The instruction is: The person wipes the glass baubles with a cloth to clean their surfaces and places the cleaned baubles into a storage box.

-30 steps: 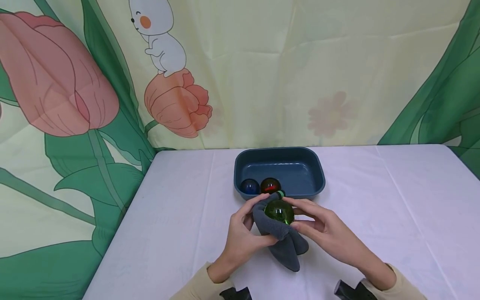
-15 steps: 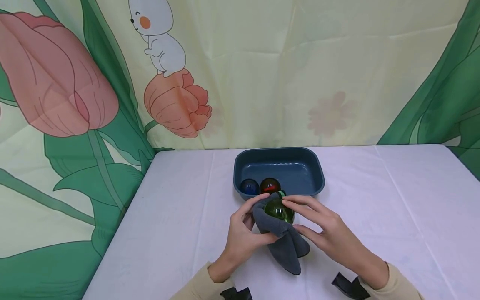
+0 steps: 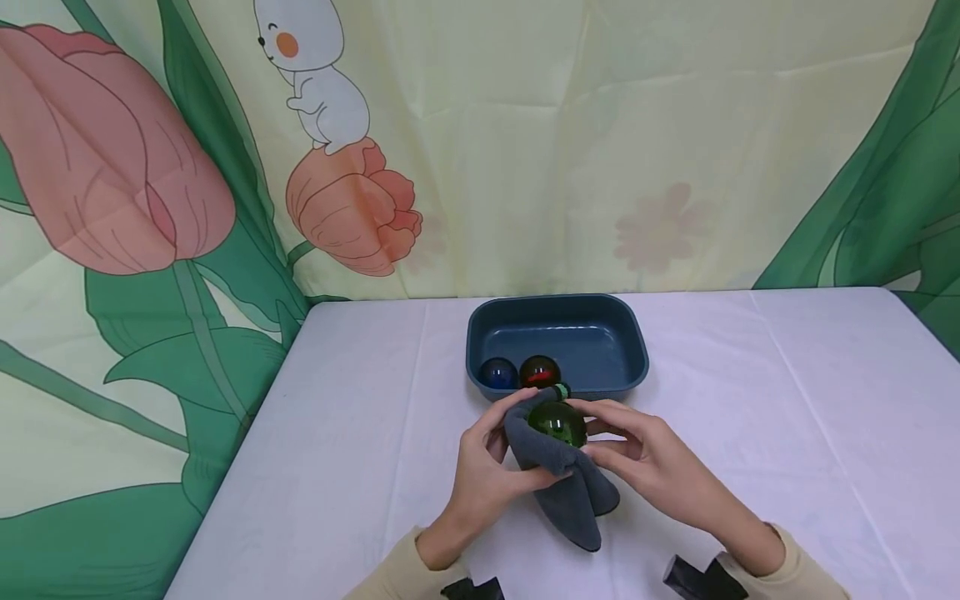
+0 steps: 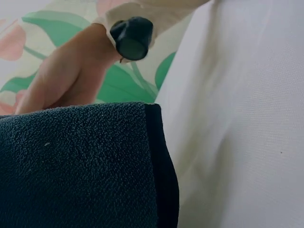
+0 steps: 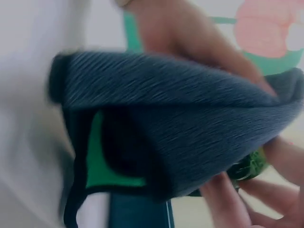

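In the head view, a green transparent ball (image 3: 557, 423) sits in a folded dark grey-blue cloth (image 3: 572, 507). My left hand (image 3: 486, 467) grips the cloth from the left, thumb in front and fingers behind. From the right, my right hand (image 3: 660, 462) holds the ball with thumb and fingertips at its side. The cloth (image 4: 80, 161) fills much of the left wrist view and hides the ball there. In the right wrist view the cloth's (image 5: 190, 90) dark edging and a green patch show, with part of the ball (image 5: 251, 166) visible near the fingers.
Just behind the hands stands a dark blue rectangular tub (image 3: 592, 337). Inside it, near the front left, lie a blue ball (image 3: 498, 374) and a dark red ball (image 3: 539, 372). A white cloth covers the table (image 3: 750, 417); a printed curtain (image 3: 510, 167) hangs behind.
My right fingers lifted slightly and spread across the ball half a second ago, and are back at its right side now. The left hand keeps its grip on the cloth.
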The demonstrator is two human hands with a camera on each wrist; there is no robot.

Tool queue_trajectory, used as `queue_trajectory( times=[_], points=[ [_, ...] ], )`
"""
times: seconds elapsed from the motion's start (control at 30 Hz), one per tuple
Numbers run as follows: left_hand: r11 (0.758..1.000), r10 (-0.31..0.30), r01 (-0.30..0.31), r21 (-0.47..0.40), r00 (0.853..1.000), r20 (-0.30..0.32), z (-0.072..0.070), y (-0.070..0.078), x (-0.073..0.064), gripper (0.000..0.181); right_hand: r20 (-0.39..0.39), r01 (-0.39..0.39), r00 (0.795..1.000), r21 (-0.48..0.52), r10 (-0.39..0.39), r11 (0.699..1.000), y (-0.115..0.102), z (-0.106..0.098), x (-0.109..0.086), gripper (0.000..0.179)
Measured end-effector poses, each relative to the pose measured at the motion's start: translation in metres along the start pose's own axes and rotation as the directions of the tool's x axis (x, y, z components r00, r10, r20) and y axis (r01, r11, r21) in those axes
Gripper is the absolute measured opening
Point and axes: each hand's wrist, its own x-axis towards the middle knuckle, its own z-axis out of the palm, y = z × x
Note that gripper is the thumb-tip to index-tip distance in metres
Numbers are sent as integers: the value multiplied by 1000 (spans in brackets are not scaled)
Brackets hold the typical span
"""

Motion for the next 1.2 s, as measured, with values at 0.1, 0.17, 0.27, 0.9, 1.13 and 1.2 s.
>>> queue_trajectory(
  times=[0.1,0.17,0.27,0.9,1.13,1.2],
  points=[
    [1000,9,-9,11,1000,8,0,-1,-1,74,64,-99,993,68,95,993,0,-4,0,55],
    [1000,9,-9,12,1000,14,0,-1,-2,75,81,-135,988,91,128,987,0,-6,-1,57],
    [1000,14,-14,1,1000,19,0,-1,-1,74,58,-129,990,64,125,990,-1,-4,-2,55],
    [997,54,-53,-58,998,17,0,-6,3,68,-5,389,898,-454,-439,802,8,3,-7,72],
    [998,5,-4,-58,1000,14,0,-5,3,75,-65,336,910,-465,-410,819,3,6,-6,84],
    [999,-11,12,-51,1000,12,0,-3,3,75,-88,310,922,-417,-378,854,2,6,-6,80]
  ],
)
